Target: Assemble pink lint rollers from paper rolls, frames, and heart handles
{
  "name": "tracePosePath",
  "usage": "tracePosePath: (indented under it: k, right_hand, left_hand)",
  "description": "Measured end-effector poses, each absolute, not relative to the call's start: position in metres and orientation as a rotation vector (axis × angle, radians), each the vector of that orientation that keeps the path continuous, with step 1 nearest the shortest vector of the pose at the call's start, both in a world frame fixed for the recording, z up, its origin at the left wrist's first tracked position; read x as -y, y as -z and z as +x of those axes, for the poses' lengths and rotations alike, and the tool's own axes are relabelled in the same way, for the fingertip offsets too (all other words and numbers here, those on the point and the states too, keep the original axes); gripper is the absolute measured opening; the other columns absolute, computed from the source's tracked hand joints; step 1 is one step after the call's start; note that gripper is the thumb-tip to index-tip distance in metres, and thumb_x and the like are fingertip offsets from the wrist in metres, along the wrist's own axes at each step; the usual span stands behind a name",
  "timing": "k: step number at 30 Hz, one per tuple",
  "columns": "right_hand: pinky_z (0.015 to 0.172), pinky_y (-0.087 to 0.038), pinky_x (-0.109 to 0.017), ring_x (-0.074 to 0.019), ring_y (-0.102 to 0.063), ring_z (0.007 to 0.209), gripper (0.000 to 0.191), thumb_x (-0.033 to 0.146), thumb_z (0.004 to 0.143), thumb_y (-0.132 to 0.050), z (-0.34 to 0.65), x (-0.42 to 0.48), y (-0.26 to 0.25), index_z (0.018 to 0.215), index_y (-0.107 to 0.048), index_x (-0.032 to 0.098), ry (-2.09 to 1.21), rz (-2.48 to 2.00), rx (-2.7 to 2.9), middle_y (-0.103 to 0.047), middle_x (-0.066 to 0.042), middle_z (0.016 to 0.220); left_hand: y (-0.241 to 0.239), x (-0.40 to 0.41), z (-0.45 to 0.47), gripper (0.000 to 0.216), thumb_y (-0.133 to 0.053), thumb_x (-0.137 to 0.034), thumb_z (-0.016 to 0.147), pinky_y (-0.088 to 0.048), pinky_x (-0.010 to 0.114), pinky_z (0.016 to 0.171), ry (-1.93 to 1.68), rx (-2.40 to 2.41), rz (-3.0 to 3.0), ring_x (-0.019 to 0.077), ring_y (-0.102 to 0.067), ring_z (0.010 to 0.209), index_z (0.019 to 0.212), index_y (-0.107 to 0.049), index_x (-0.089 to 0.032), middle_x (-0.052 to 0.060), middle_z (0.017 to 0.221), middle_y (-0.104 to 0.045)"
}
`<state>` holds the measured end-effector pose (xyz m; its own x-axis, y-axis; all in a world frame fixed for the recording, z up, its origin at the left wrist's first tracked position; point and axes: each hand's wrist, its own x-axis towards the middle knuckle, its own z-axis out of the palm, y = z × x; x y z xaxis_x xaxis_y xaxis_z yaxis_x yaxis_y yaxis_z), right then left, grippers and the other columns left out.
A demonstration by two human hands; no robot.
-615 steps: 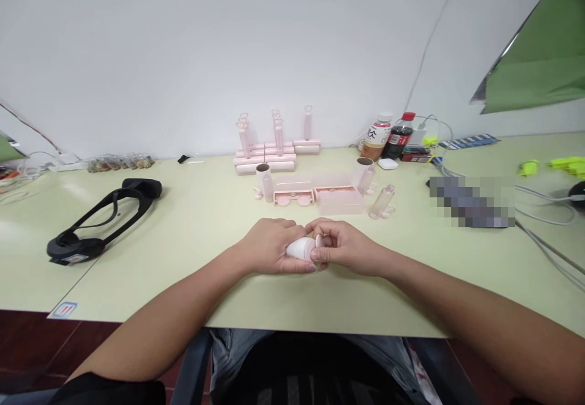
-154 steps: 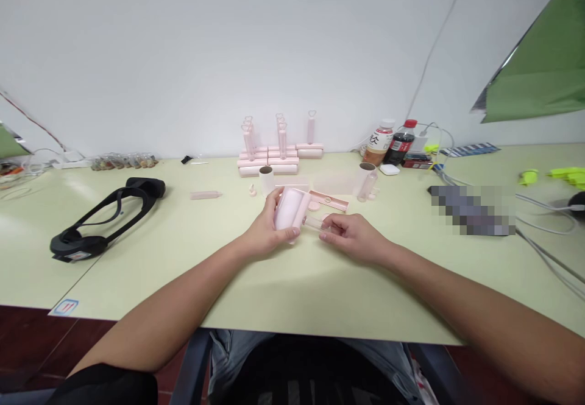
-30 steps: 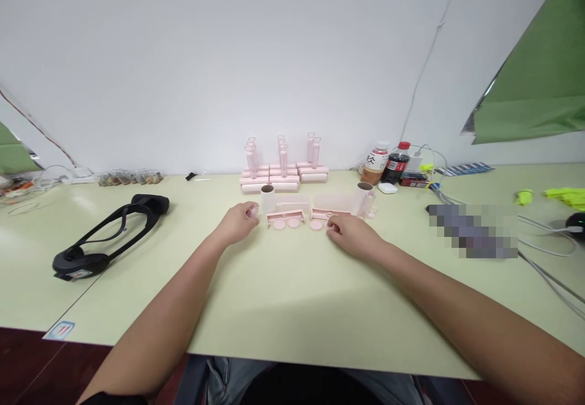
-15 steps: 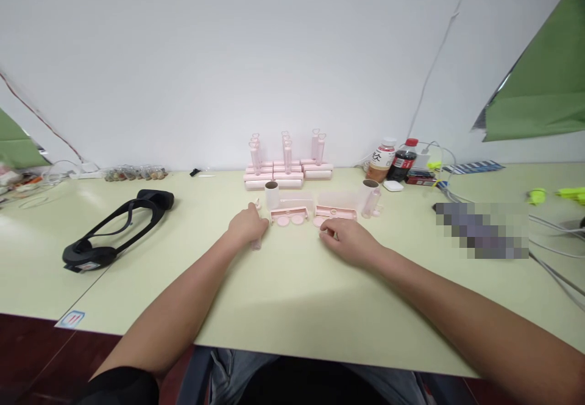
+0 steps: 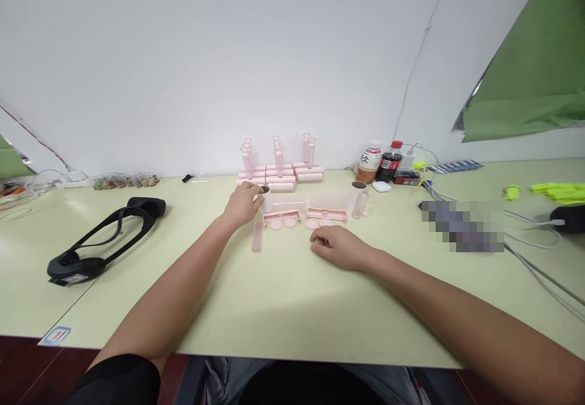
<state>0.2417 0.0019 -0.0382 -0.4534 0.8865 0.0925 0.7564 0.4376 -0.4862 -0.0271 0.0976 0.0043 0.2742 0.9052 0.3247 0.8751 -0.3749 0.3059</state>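
My left hand (image 5: 244, 203) is at the left white roll (image 5: 266, 204), which stands upright with a brown core; thumb and fingers close on its near-left rim. Just below lies a pink translucent handle-like piece (image 5: 256, 237). My right hand (image 5: 338, 246) rests on the table with loosely curled fingers, a gap at the thumb and nothing visible in them. Beyond it are pink discs (image 5: 312, 225) and an open pink case half (image 5: 326, 214). A matching case half (image 5: 281, 215) lies to the left with more discs (image 5: 290, 223). Frosted covers (image 5: 289, 201) lie behind.
Another white roll (image 5: 356, 197) stands at right beside an upright pink handle (image 5: 361, 205). Finished-looking pink rollers (image 5: 280, 179) line the wall. Bottles (image 5: 390, 162), a white box (image 5: 381, 186) and cables (image 5: 530, 253) are at right; a black headset (image 5: 75, 266) is at left.
My left hand has moved up and away from the pink handle piece, over to the left white roll. My right hand has stayed about where it was. The camera view has shifted slightly.
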Motion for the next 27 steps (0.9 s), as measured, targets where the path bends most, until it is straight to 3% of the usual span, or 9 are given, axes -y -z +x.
tracePosePath:
  k: [3,6,8,11,14,16,18,21,27]
  right_hand:
    - [0.061,-0.037,-0.027,-0.0154,-0.054,0.068,0.018,0.030,0.086,-0.053,0.249,-0.001,0.034,0.087,-0.067,0.019,-0.641,-1.348,2.316,-0.064,-0.002,0.077]
    - [0.060,-0.039,-0.027,-0.0147,-0.052,0.066,0.018,0.033,0.085,-0.056,0.252,-0.002,0.027,0.086,-0.066,0.018,-0.719,-1.320,2.163,-0.060,-0.001,0.072]
    - [0.057,-0.042,-0.028,-0.0147,-0.052,0.064,0.025,0.037,0.083,-0.059,0.245,-0.002,0.019,0.098,-0.065,0.018,-0.907,-1.320,1.926,-0.058,-0.001,0.071]
    - [0.051,-0.047,-0.028,-0.0163,-0.057,0.067,0.052,0.041,0.077,-0.068,0.224,0.001,0.007,0.123,-0.054,0.019,-1.228,-1.199,1.575,-0.062,-0.003,0.083]
    - [0.062,-0.053,-0.031,-0.0189,-0.061,0.081,0.060,0.039,0.070,-0.076,0.208,0.004,0.001,0.123,-0.053,0.022,-1.200,-1.010,1.447,-0.065,-0.005,0.099]
    - [0.070,-0.053,-0.034,-0.0207,-0.062,0.085,0.052,0.041,0.070,-0.076,0.211,0.004,0.006,0.115,-0.058,0.021,-1.103,-0.973,1.365,-0.068,-0.005,0.097]
    - [0.074,-0.053,-0.036,-0.0231,-0.064,0.087,0.044,0.044,0.071,-0.075,0.223,0.001,0.016,0.105,-0.063,0.019,-1.038,-0.993,1.266,-0.070,-0.006,0.093]
    - [0.079,-0.053,-0.038,-0.0249,-0.065,0.090,0.038,0.045,0.071,-0.074,0.243,-0.005,0.030,0.093,-0.067,0.016,-1.081,-1.050,1.091,-0.071,-0.009,0.094]
    - [0.086,-0.055,-0.042,-0.0260,-0.065,0.102,0.032,0.045,0.081,-0.064,0.239,-0.010,0.038,0.100,-0.068,0.019,-1.541,-0.777,0.855,-0.071,-0.010,0.108]
  left_hand:
    - [-0.010,-0.101,-0.037,0.020,-0.050,-0.030,0.088,-0.047,0.039,0.085,-0.776,-1.731,2.392,0.0235,-0.061,0.089,0.095,-0.067,-0.022,0.008,0.111,-0.062]
    - [-0.020,-0.092,-0.045,0.018,-0.055,-0.033,0.085,-0.047,0.036,0.080,-1.129,-1.792,2.145,0.0204,-0.061,0.080,0.091,-0.066,-0.020,0.007,0.102,-0.064]
    - [-0.024,-0.078,-0.039,0.018,-0.056,-0.035,0.084,-0.047,0.031,0.069,-1.350,-1.685,1.778,0.0172,-0.061,0.074,0.089,-0.064,-0.020,0.006,0.094,-0.065]
    - [-0.022,-0.048,-0.009,0.021,-0.055,-0.038,0.084,-0.040,0.024,0.052,-1.234,-1.297,1.352,0.0112,-0.058,0.057,0.089,-0.058,-0.018,0.005,0.090,-0.066]
    - [-0.011,-0.022,0.025,0.030,-0.055,-0.047,0.085,-0.036,0.023,0.046,-0.982,-1.101,1.372,0.0093,-0.055,0.049,0.085,-0.056,-0.017,0.007,0.085,-0.068]
    - [-0.001,-0.011,0.038,0.034,-0.041,-0.048,0.092,-0.041,0.026,0.049,-0.870,-1.120,1.590,0.0118,-0.059,0.054,0.091,-0.057,-0.018,0.009,0.092,-0.069]
    - [0.009,-0.008,0.042,0.033,-0.034,-0.039,0.096,-0.049,0.033,0.068,-0.828,-1.256,2.020,0.0188,-0.066,0.079,0.098,-0.060,-0.019,0.009,0.102,-0.069]
    - [0.026,-0.011,0.041,0.032,-0.035,-0.024,0.094,-0.042,0.047,0.097,-0.619,-1.433,2.569,0.0292,-0.054,0.120,0.117,-0.058,-0.019,0.011,0.129,-0.060]
    - [0.047,-0.017,0.042,0.044,-0.036,-0.033,0.096,-0.035,0.050,0.108,-0.262,-1.454,2.734,0.0324,-0.041,0.133,0.135,-0.046,-0.015,0.014,0.144,-0.047]
